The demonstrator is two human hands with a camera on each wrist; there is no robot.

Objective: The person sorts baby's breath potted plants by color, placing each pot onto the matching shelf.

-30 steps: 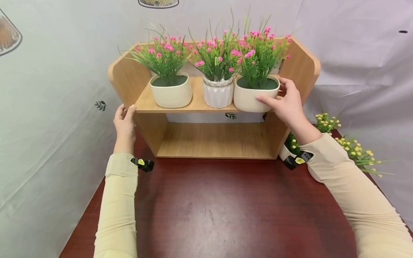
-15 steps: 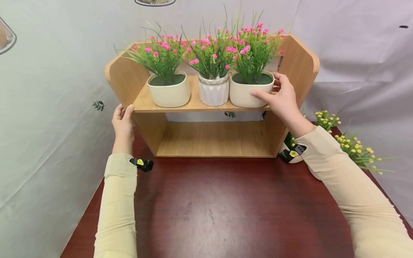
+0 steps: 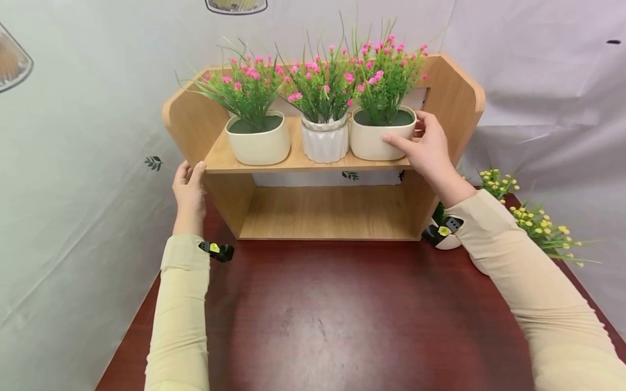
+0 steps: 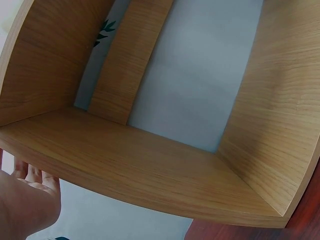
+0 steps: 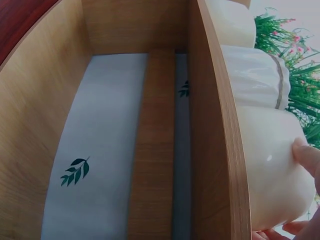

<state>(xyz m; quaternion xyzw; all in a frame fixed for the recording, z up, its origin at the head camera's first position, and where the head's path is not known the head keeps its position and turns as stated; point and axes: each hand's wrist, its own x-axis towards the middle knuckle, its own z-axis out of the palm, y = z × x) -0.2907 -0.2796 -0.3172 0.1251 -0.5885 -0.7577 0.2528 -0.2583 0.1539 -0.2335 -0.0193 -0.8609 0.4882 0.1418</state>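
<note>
My right hand (image 3: pixel 430 146) holds the right-hand cream flower pot (image 3: pixel 379 142), thumb on its front and fingers around its right end. This pot stands on the upper board of a wooden shelf (image 3: pixel 323 212) and bears pink flowers. Close beside it is a white fluted pot (image 3: pixel 325 142), also with pink flowers. Another cream pot (image 3: pixel 259 144) stands apart at the left. My left hand (image 3: pixel 189 187) grips the shelf's left side near the upper board; in the left wrist view that hand (image 4: pixel 30 200) is partly cut off. The right wrist view shows my thumb (image 5: pixel 306 155) against the cream pot.
A dark red table (image 3: pixel 318 309) bears the shelf. To the shelf's right, behind my right forearm, stand pots with yellow flowers (image 3: pixel 538 222), partly hidden. Pale cloth walls (image 3: pixel 73 163) rise behind and at the left.
My right hand has moved the right-hand cream pot back and left, from slightly past the board's front edge. The fluted pot has shifted slightly left. My left hand keeps its place on the shelf.
</note>
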